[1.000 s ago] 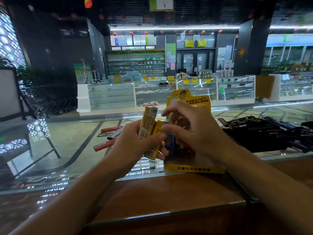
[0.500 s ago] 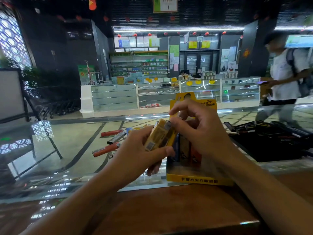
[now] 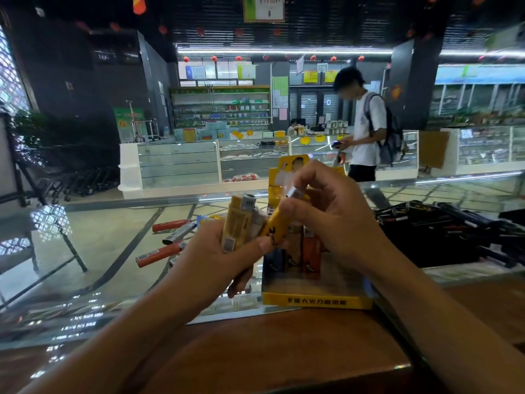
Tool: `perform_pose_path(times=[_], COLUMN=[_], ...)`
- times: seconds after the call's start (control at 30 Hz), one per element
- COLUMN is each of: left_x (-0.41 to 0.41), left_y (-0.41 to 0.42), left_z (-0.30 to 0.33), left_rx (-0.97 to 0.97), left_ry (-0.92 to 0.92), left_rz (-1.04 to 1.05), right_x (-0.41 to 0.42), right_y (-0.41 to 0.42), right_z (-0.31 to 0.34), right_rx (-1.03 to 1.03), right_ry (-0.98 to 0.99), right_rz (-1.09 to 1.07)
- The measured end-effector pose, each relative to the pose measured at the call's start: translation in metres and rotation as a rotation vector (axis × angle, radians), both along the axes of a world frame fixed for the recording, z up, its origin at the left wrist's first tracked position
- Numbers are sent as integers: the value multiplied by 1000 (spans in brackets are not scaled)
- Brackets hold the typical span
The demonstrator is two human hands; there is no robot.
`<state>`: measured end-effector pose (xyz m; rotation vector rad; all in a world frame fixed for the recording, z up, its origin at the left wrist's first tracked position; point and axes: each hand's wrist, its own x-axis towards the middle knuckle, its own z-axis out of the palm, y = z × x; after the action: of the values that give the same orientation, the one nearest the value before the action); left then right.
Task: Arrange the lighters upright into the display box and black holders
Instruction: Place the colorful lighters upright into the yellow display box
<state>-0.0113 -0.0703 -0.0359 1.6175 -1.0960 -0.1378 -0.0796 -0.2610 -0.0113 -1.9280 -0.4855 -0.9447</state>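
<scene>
My left hand (image 3: 218, 257) grips a small bundle of yellow lighters (image 3: 237, 223), metal heads up. My right hand (image 3: 335, 223) pinches one yellow lighter (image 3: 279, 221), held slanted with its metal head up by my fingers, just above the yellow display box (image 3: 315, 300). Inside the box stand a blue lighter (image 3: 275, 260) and an orange lighter (image 3: 311, 255), upright. The black holders (image 3: 443, 237) sit to the right on the glass counter, with dark lighters in them.
Loose red lighters (image 3: 157, 255) and a grey lighter (image 3: 179, 234) lie on the glass counter to the left. A wooden ledge (image 3: 284, 351) runs along the near edge. A person with a backpack (image 3: 366, 132) stands beyond the counter.
My right hand has drawn one yellow lighter out of the left hand's bundle and lifted it slanted over the box. The person beyond the counter has walked to the left.
</scene>
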Motion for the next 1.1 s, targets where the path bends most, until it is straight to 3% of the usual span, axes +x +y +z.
perform_pose_path(times=[0.13, 0.33, 0.57, 0.73, 1.0, 1.1], left_x=[-3, -3, -3, 6, 13, 16], left_y=[-2, -3, -4, -1, -2, -2], left_z=[-1, 2, 2, 0, -13, -15], left_rx=[16, -87, -30, -69, 297, 324], left_ry=[-41, 155, 87, -14, -82, -110], left_rz=[10, -25, -4, 156, 105, 90], right_x=[1, -3, -5, -3, -16, -23], right_y=[3, 1, 2, -9, -22, -21], right_z=[-4, -4, -7, -8, -11, -18], right_rx=[-18, 33, 29, 110, -64, -152], right_ry=[-3, 28, 42, -22, -2, 1], right_rz=[-42, 23, -18, -138, -268, -332])
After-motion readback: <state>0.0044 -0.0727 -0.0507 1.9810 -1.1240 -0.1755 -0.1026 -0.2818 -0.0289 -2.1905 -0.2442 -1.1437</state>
